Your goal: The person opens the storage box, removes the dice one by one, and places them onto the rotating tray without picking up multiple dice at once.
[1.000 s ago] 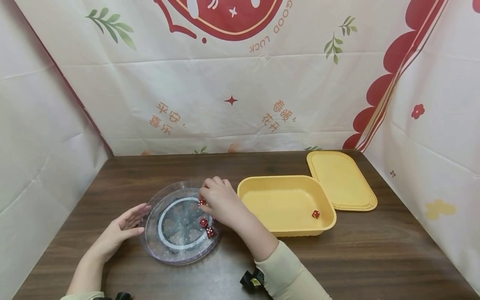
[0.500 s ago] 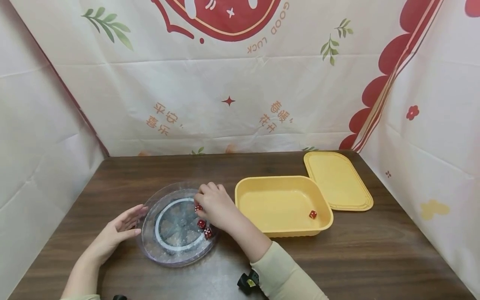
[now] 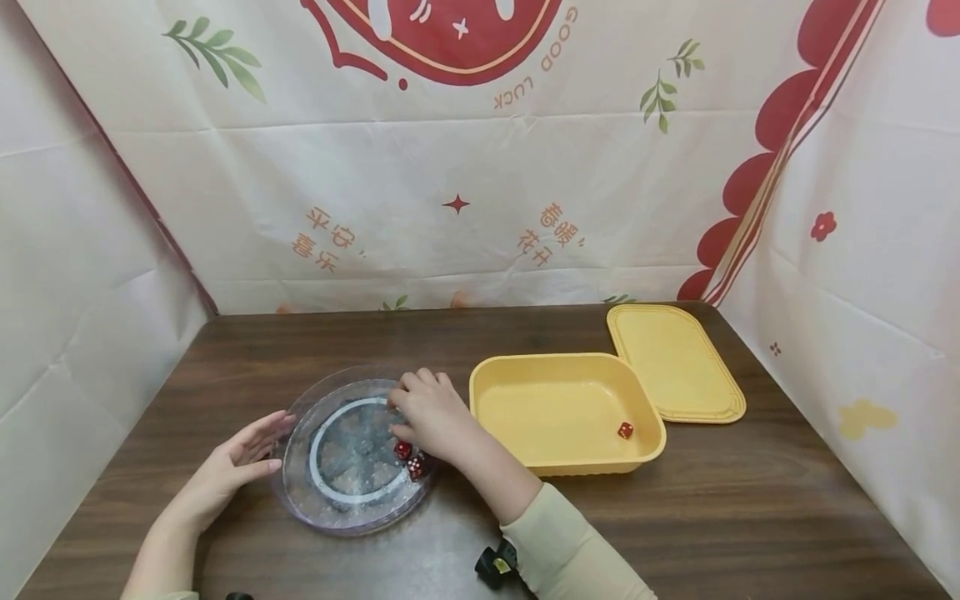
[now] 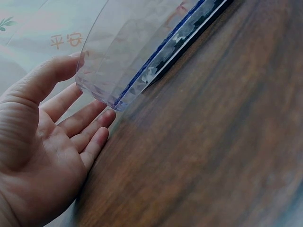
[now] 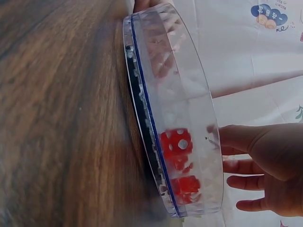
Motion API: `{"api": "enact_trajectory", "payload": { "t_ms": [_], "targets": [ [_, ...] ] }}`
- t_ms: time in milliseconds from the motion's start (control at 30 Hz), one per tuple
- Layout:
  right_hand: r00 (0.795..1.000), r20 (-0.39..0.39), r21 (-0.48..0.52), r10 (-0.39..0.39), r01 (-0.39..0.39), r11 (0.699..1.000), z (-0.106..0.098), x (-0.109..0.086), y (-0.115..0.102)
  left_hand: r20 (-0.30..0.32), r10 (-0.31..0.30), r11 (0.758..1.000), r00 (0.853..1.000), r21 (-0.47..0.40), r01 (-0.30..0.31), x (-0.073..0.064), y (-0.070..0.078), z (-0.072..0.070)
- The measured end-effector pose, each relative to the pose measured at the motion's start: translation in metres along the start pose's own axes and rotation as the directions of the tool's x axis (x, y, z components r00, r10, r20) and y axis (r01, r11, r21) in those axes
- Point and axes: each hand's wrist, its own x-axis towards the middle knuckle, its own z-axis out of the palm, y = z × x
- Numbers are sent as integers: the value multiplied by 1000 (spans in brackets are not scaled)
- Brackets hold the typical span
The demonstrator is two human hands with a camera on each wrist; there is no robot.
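In the head view, a round clear plastic tray (image 3: 360, 523) with a pale ring inside stands at centre left. My left hand (image 3: 234, 457) lies at its left side; the left wrist view shows its fingers (image 4: 85, 113) loosely spread by the clear wall. My right hand (image 3: 433, 414) is over the tray's right part, bent at the fingers, with no die seen between thumb and fingers. Close to that hand, a red die (image 3: 402, 450) and another red die (image 3: 416, 467) rest inside. The right wrist view shows red dice (image 5: 177, 142) through the wall; what lies under the hand is hidden.
To the right of the tray sits a yellow rectangular box (image 3: 551, 458), with a single red die (image 3: 626, 430) in it. A yellow lid (image 3: 678, 367) lies behind it at the right. Printed cloth (image 3: 375, 167) encloses the back and sides of the wooden table (image 3: 750, 500).
The die that showed between my right fingers and thumb has gone from sight. My right hand has shifted little, and the left stays beside the tray. The head view has moved slightly.
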Motion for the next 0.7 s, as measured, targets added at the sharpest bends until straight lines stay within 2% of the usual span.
{"api": "enact_trajectory", "payload": {
  "t_ms": [533,700],
  "targets": [
    [998,51,64,20,-23,998,-16,-4,1,-11,-24,1000,1000,5,24,-1,-2,-1],
    [999,52,75,5,-9,997,-22,-7,1,-6,-5,1000,1000,2,6,0,0,0]
  ]
}}
